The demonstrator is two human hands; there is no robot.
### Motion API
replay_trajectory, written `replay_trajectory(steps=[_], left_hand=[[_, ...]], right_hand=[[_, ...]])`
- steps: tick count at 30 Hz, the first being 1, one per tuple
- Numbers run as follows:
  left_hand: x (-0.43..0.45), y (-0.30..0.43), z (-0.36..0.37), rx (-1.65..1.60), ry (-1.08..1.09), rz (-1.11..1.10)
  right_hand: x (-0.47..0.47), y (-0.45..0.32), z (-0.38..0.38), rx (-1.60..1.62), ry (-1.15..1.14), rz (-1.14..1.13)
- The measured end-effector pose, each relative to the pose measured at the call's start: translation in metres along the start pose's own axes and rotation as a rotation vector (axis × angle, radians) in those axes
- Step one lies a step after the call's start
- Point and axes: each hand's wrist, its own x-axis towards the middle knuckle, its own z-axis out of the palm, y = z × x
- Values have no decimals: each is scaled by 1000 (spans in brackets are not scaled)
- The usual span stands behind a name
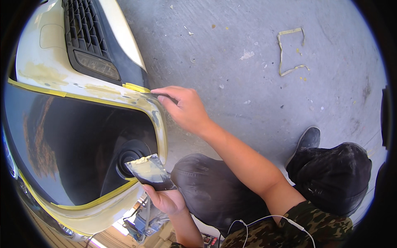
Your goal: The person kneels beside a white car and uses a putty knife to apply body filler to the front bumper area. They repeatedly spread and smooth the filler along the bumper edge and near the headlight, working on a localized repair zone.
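My right hand (186,108) pinches a thin dark filler spreader (167,96) against the masked edge of a pale car bumper (139,99). Yellowish filler patches and grey spots mark the bumper there. Lower down, my left hand (166,198) holds a flat dark plate (156,183) with cream-coloured body filler (143,164) spread over it and heaped at its far edge. The plate is in front of a glossy black panel (99,136) with a round recess (128,158). Yellow masking tape (102,103) borders the panel. My right fingers partly hide the spreader.
A black grille (86,28) and a lamp (97,63) lie at the upper left. A strip of used tape (280,52) and scraps lie on the concrete floor (242,93). My knees, shoe (310,136) and a white cable (273,216) are near. Blue equipment (142,223) stands below the bumper.
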Motion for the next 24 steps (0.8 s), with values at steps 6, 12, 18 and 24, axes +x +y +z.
replay_trajectory(steps=[6, 12, 18, 24], left_hand=[[2, 1, -1, 32, 0, 23], [2, -1, 1, 29, 65, -3], [5, -2, 5, 13, 4, -7], [5, -2, 6, 13, 22, 6]], right_hand=[[0, 3, 3, -20, -17, -40], [-23, -4, 15, -23, 68, -142], [-7, 1, -2, -34, 90, -5], [-10, 3, 10, -136, 62, -98]])
